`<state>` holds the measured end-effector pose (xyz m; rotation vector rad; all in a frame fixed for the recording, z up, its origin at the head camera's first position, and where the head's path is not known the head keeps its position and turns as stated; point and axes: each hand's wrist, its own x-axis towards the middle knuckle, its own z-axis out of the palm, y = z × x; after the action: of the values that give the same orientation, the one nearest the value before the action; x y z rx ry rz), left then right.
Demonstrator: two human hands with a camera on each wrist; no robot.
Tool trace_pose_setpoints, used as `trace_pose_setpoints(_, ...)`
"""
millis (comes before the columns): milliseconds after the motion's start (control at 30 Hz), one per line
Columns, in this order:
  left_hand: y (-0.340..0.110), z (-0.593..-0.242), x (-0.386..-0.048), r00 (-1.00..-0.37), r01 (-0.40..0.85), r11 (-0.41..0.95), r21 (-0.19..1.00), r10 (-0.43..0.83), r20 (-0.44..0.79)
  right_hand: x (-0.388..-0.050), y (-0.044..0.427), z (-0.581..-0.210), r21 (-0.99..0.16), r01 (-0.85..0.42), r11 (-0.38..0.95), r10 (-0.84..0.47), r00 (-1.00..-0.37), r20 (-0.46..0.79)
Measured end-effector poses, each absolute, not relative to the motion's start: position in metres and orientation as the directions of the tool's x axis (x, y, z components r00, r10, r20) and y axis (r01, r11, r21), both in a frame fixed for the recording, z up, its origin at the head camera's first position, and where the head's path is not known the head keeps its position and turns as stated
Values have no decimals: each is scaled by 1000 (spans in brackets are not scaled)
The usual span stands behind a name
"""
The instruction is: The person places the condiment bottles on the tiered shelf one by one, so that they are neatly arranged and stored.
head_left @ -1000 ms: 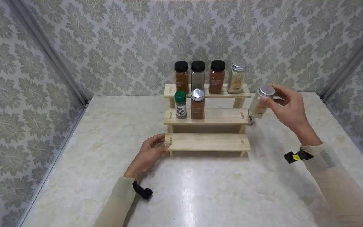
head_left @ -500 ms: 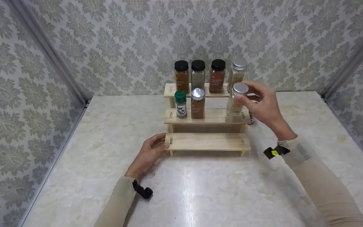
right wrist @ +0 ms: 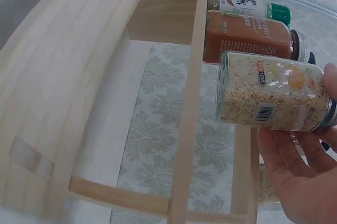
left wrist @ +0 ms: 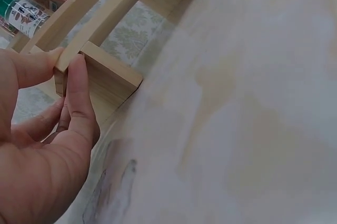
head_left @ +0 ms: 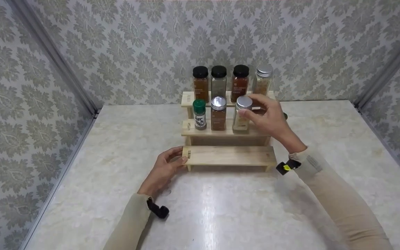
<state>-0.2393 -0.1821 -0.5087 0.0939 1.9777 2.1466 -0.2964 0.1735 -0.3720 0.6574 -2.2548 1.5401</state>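
My right hand (head_left: 269,116) grips a glass spice jar (head_left: 241,119) with a silver lid near its top. Pale granules fill this jar (right wrist: 274,92), as the right wrist view shows. It is upright at the middle step of a wooden spice rack (head_left: 227,155); whether its base touches the board I cannot tell. To its left on that step stand a red-brown spice jar (head_left: 218,118) with a silver lid and a small green-capped shaker (head_left: 199,116). My left hand (head_left: 163,170) pinches the left end of the rack's lowest board, thumb on top (left wrist: 47,124).
Along the top step stand three black-lidded jars, one a red spice jar (head_left: 240,83), and a silver-lidded jar (head_left: 263,80) at the right end. A dark object (head_left: 285,116) is mostly hidden behind my right hand. Patterned walls (head_left: 144,52) enclose the pale table (head_left: 116,139).
My right hand has carried the pale-granule jar leftward from beside the rack to the middle step, next to the red-brown jar. The left hand keeps its place on the lowest board.
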Motion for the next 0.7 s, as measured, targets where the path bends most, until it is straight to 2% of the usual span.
trace_pose_setpoints(700,-182,-507,-240,-975,-125,-32,992,191,-117,-306,167,-378,-780,-516,355,-203,-857,474)
